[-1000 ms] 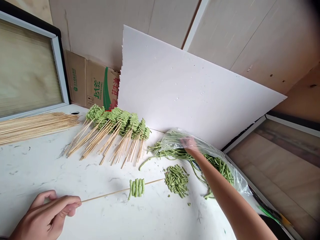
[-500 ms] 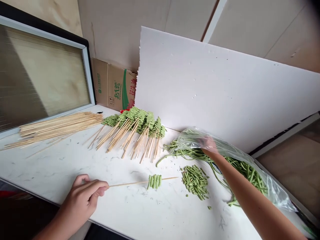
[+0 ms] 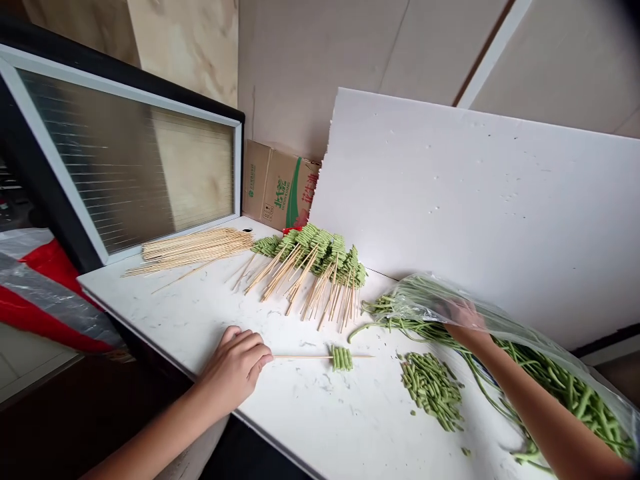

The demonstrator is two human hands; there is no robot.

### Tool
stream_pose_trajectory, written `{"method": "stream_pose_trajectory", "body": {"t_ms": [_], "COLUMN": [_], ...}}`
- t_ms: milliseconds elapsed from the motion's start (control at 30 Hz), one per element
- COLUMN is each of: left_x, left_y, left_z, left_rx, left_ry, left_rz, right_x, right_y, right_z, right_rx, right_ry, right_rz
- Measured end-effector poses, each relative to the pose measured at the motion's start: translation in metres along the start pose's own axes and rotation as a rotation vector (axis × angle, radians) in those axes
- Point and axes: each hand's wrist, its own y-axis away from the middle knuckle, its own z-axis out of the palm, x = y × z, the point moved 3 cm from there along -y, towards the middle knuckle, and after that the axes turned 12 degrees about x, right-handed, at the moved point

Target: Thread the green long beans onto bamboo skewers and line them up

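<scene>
My left hand (image 3: 243,363) is closed around the blunt end of a bamboo skewer (image 3: 300,357), held low over the counter. Several short green bean pieces (image 3: 342,358) are threaded side by side near its pointed tip. My right hand (image 3: 465,317) reaches into a clear plastic bag (image 3: 430,297) of long green beans (image 3: 565,373); the film covers its fingers, so their grip is unclear. A heap of cut bean pieces (image 3: 433,390) lies on the counter between the skewer and my right forearm.
Finished bean skewers (image 3: 320,250) are piled toward the back, sticks pointing at me. Bare skewers (image 3: 200,247) lie left of them, beside a framed glass panel (image 3: 150,160). A cardboard box (image 3: 280,187) and a white board (image 3: 450,193) stand behind. The white counter (image 3: 320,413) has a front edge.
The view has swung left, so everything sits further right in it. My left hand still grips the skewer, and my right hand stays at the bag.
</scene>
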Motion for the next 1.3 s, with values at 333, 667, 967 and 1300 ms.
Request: {"method": "stream_pose_trajectory", "body": {"t_ms": [333,667,967,1300], "left_x": [-0.115,-0.186,-0.204,-0.209], "left_y": [-0.060,-0.126,-0.144,-0.159], "left_z": [-0.020,0.003,0.032,0.046], "left_rx": [0.026,-0.210,-0.262,-0.314], "left_ry": [-0.122,-0.444,-0.396,-0.410], "left_rz": [-0.469,-0.637,-0.719,-0.680], "right_x": [0.025,0.008,-0.005,-0.005], "right_y": [0.022,0.045,0.058,0.062], "right_z": [0.030,0.005,-0.003,0.002], "right_rx": [0.260,0.210,0.183,0.143], "right_ry": [-0.191,-0.190,-0.073,-0.072], "right_rz": [-0.202,-0.267,-0.400,-0.418]}}
